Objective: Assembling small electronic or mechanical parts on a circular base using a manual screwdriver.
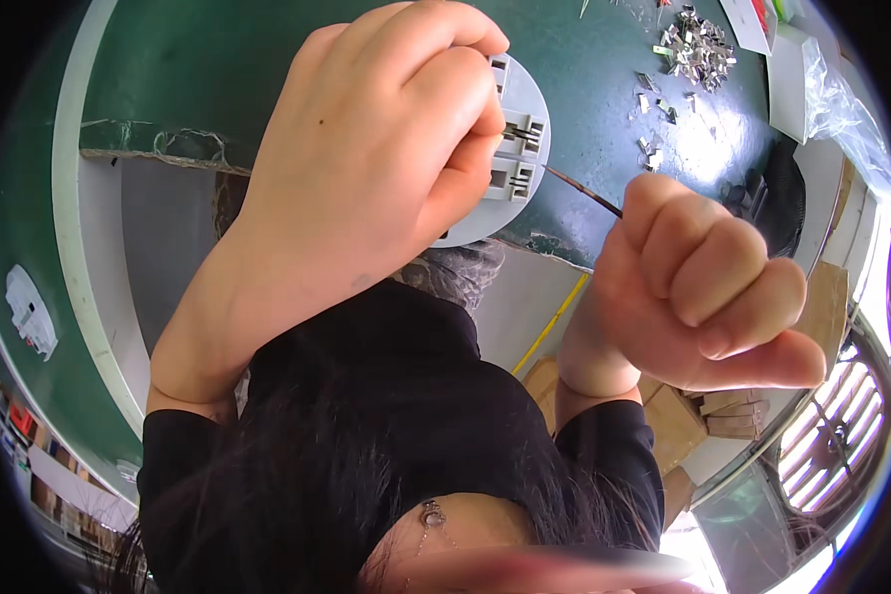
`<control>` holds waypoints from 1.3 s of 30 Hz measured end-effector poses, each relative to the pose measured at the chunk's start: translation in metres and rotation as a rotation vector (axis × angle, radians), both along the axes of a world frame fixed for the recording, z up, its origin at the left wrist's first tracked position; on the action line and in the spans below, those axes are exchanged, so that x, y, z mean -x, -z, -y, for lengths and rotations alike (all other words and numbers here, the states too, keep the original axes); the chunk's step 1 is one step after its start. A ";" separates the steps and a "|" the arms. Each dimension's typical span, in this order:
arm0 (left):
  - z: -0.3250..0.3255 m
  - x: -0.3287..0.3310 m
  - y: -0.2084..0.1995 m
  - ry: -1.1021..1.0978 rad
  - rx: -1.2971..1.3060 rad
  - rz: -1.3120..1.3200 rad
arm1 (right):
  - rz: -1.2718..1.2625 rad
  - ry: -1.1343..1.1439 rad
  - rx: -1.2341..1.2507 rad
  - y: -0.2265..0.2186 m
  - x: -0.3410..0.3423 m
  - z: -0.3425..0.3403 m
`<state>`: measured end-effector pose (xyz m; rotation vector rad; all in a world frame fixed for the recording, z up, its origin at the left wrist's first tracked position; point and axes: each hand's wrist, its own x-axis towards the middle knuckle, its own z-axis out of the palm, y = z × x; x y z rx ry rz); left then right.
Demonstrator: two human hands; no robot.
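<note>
My left hand (pixel 376 148) curls closed over a round light-grey plastic piece (pixel 533 94), covering its left part. The fingertips are hidden, so what they grip cannot be made out. On the piece's exposed right side are slotted blocks (pixel 517 180) with small metal parts (pixel 527 134) seated in some of them. To the right, my right hand (pixel 703 277) is closed around a thin, dark, pointed tool (pixel 586 190). Its tip points left and ends close to the piece's right edge.
On the green table (pixel 604 69), a heap of small metal clips (pixel 698 49) lies at the far right, with several loose clips nearer. Clear plastic wrap (pixel 846 109) hangs beyond it. A white plastic part (pixel 32 312) sits at far left. Cardboard boxes (pixel 671 421) stand lower right.
</note>
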<state>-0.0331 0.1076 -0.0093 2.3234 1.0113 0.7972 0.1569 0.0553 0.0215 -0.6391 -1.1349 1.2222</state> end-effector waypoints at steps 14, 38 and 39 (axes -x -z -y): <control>0.006 0.010 -0.009 0.139 0.179 -0.095 | 0.202 0.169 0.080 0.004 0.020 -0.013; -0.042 0.167 -0.014 -0.988 0.139 -0.270 | -0.083 0.352 -0.134 -0.010 -0.002 0.004; -0.038 0.193 0.001 -0.977 0.046 -0.398 | 0.027 0.407 -0.108 -0.004 -0.005 0.004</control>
